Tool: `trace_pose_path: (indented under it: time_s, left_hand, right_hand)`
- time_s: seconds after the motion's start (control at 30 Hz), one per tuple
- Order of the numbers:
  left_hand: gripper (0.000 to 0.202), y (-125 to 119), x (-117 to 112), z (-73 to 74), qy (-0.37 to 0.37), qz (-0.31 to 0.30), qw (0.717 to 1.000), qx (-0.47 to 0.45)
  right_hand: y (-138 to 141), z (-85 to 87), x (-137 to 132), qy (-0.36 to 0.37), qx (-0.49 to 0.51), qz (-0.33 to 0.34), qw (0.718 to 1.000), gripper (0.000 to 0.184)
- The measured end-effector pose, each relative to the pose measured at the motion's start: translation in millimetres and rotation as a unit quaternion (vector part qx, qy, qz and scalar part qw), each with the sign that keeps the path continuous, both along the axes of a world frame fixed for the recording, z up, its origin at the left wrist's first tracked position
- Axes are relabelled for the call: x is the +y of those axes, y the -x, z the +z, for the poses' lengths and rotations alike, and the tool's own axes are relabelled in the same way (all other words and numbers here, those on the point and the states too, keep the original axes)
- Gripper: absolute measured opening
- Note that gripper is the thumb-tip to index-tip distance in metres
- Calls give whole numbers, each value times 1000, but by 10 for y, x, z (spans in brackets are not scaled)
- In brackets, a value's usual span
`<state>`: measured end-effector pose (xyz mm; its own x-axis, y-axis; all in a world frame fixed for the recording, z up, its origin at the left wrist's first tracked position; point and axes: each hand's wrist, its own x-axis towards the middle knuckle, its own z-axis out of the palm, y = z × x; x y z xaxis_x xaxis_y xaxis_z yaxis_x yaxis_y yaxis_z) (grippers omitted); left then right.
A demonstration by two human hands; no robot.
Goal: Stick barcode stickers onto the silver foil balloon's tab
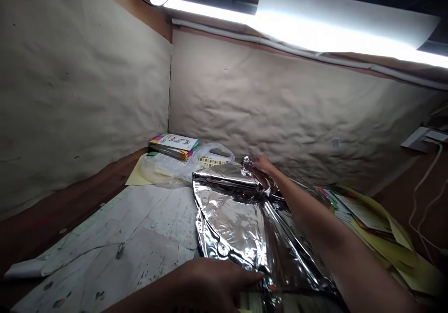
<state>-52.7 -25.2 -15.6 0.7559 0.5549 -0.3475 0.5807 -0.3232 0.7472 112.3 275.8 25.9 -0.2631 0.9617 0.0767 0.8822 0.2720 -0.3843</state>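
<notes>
1. Closest to the camera, the left hand (217,280) lies open, fingers stretched out and palm down, on the near edge of a sheet of aluminium foil (234,224); it presses there rather than grips. Under the foil's near end, a strip of printed paper (254,301) pokes out just beside the fingertips
2. Crumpled and folded over on itself, the foil lies in a long, shiny mass in the middle of the table, its surface creased and catching the light
3. From the lower right, the bare right forearm (325,229) reaches across the foil, and the right hand (262,164) is closed around the far corner, where the foil is twisted into a tight wad (246,161)
4. To the left of the foil, a scuffed, marked white paper covering (112,238) spreads over the table, with a brown wooden edge (59,205) beyond it
5. To the right, loose yellow papers (385,233) lie in an overlapping heap, just beside the foil
6. Further back, a clear plastic bag (178,166) sits on a yellow sheet (138,175), touching the foil's far side, and a stack of colourful booklets (173,147) rests in the corner against the wall
7. Beyond everything, beige paper-lined walls (266,103) rise to a bright fluorescent lamp (315,28), while a white cable (416,196) runs down at the right
</notes>
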Motion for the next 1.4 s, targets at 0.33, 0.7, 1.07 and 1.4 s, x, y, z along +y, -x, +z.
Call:
trace_pose_path:
  time_s: [0.33,0.7,1.07,1.4]
  left_hand:
    - [76,156,170,46,87,240,936,-243]
    - [62,83,266,41,83,368,835,-400]
    - [23,-45,170,-3,-29,367,867,-336]
    - [27,-47,168,-58,-53,395,863,-309]
  right_hand:
    - [-409,198,-1122,-30,231,82,969,39]
    - [-483,-346,-2507,261,414,194,850,33]
    - [-474,-387,-2640,-89,235,182,951,10]
    - [-411,-431,-2679,-191,213,191,939,10]
